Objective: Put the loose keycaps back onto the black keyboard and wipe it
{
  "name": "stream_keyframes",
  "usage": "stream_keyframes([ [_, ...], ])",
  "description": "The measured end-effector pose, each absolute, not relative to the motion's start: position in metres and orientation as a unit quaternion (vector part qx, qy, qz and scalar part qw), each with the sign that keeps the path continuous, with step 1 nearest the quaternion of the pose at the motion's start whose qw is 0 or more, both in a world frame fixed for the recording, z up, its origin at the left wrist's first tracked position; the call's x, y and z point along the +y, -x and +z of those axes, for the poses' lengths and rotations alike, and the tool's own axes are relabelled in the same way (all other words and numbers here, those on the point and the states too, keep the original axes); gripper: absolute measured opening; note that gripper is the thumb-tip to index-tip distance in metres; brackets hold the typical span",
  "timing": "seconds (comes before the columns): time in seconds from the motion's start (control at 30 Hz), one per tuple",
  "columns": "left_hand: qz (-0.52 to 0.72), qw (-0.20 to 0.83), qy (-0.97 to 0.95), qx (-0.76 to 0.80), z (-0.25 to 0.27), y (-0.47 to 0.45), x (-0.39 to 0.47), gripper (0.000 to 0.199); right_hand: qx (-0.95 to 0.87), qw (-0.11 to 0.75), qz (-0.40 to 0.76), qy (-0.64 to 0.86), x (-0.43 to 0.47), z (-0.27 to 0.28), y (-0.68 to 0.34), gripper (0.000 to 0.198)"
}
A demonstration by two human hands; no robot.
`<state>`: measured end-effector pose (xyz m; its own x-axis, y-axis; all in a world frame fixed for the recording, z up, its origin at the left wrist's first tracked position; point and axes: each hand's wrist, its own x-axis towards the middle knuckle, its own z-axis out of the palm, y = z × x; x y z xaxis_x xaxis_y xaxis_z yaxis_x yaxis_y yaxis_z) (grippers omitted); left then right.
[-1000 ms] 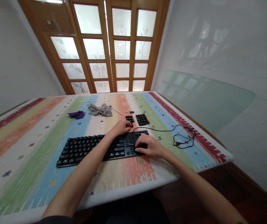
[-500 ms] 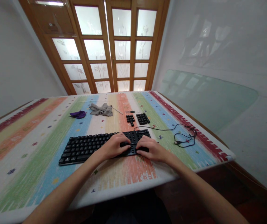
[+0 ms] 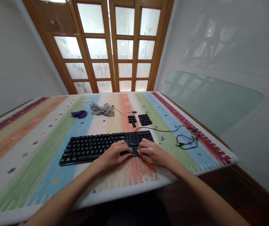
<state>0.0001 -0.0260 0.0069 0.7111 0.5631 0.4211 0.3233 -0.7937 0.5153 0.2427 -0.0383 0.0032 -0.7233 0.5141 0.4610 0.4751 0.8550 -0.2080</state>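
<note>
A black keyboard (image 3: 87, 147) lies on the table, its left part full of keys. On its right part the keycaps are off and small bare key posts show. My left hand (image 3: 117, 153) rests over the lower edge near the bare section, fingers curled and thumb pressed in. Facing it from the right, my right hand (image 3: 151, 152) is closed too, its fingertips down on the bare section. The two sets of fingertips are a small gap apart. Whatever they pinch is hidden or too small to name.
Beyond the keyboard lie a small group of loose keycaps (image 3: 132, 120) and a larger group (image 3: 145, 119). Behind them is a thin tool with a dark middle (image 3: 133, 112). A grey cloth (image 3: 102, 110), a purple item (image 3: 79, 114) and a coiled USB cable (image 3: 190, 142) are on the striped tablecloth (image 3: 54, 150).
Both hands have shifted slightly toward me, down the bare section of the keyboard, uncovering more of its upper part. The view has tilted a little.
</note>
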Motion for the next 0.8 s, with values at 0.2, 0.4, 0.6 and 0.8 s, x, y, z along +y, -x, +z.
stream_keyframes([
  [0.2, 0.276, 0.164, -0.920, 0.227, 0.001, -0.001, -0.024, 0.016, -0.940, 0.220, 0.037, 0.259, -0.031, 0.002, -0.242, 0.026],
  [0.4, 0.240, 0.098, -0.946, 0.196, 0.001, -0.003, -0.022, 0.026, -0.927, 0.223, 0.150, 0.262, -0.024, 0.012, -0.249, 0.011],
  [0.6, 0.211, 0.038, -0.956, 0.199, 0.001, -0.006, -0.025, 0.027, -0.886, 0.275, 0.112, 0.355, 0.017, 0.025, -0.247, 0.016],
  [0.8, 0.195, 0.052, -0.957, 0.210, -0.005, -0.009, -0.026, 0.017, -0.831, 0.215, 0.036, 0.512, 0.078, 0.027, -0.230, 0.010],
])
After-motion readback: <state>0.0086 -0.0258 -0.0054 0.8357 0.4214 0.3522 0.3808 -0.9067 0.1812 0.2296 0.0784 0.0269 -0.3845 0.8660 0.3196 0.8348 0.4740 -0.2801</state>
